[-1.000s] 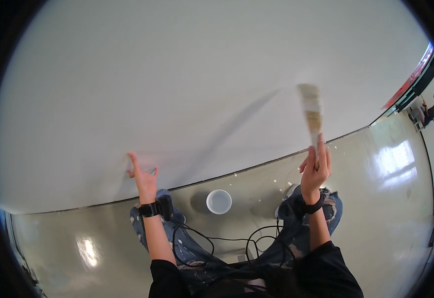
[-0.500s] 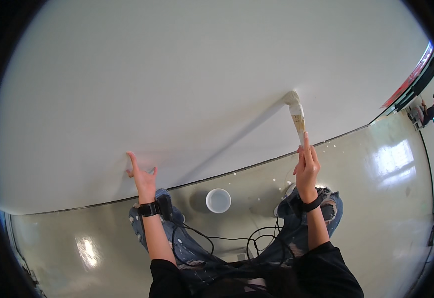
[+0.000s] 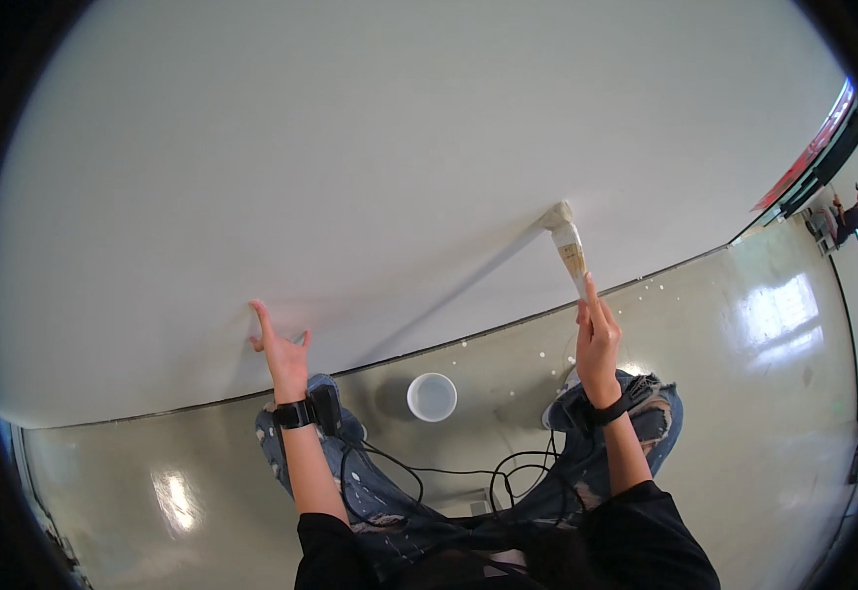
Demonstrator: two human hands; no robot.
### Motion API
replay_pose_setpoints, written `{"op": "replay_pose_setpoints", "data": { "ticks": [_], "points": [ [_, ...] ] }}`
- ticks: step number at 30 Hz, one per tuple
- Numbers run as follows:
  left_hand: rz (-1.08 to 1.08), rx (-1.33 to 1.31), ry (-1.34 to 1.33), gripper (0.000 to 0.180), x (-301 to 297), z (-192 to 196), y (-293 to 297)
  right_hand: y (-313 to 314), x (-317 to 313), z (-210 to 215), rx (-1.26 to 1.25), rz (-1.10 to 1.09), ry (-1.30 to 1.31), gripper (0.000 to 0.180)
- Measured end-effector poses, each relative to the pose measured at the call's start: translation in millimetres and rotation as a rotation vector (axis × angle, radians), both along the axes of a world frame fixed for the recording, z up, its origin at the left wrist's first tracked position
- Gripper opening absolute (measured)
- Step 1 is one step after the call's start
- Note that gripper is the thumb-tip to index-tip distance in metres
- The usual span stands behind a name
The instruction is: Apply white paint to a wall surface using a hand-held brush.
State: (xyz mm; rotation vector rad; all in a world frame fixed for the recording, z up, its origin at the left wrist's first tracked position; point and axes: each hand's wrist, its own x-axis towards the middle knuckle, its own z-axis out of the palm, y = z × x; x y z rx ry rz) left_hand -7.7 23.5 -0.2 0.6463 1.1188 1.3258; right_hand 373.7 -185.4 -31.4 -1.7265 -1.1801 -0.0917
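A paintbrush (image 3: pixel 569 248) with pale, paint-covered bristles is gripped in my right hand (image 3: pixel 598 344), the index finger laid along its handle. Its bristles press against the white wall (image 3: pixel 370 157), bent at the tip, and a long shadow runs from them down to the left. My left hand (image 3: pixel 280 349) is lifted by the wall's lower part, fingers spread, holding nothing; its fingertips look to be against the wall, though I cannot tell for sure. Between my feet on the floor stands a white bucket (image 3: pixel 432 397) with something pale inside.
Black cables (image 3: pixel 508 475) loop between my legs. White paint drops (image 3: pixel 543 355) dot the shiny floor (image 3: pixel 743 393) along the wall's foot. At the far right another person (image 3: pixel 850 218) sits by the wall, near a bright window.
The brush and my right hand have moved a little left and down along the wall. My left hand has stayed in place.
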Motion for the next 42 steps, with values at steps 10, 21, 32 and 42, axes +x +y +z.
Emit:
{"op": "replay_pose_setpoints", "data": {
  "ticks": [10, 21, 32, 42],
  "points": [
    [0.024, 0.000, 0.033, 0.119, 0, -5, 1, -4, 9, -36, -0.448, -0.100, -0.110, 0.023],
    [0.021, -0.013, 0.015, 0.137, -7, -9, 1, 2, -11, 17, -0.126, 0.245, -0.188, 0.023],
    [0.018, -0.004, 0.026, 0.138, -2, -1, 1, 16, 25, 16, 0.054, -0.077, -0.138, 0.053],
    [0.016, 0.001, 0.012, 0.138, -1, 2, -5, 20, 28, 2, 0.000, -0.074, -0.094, 0.053]
  ]
}}
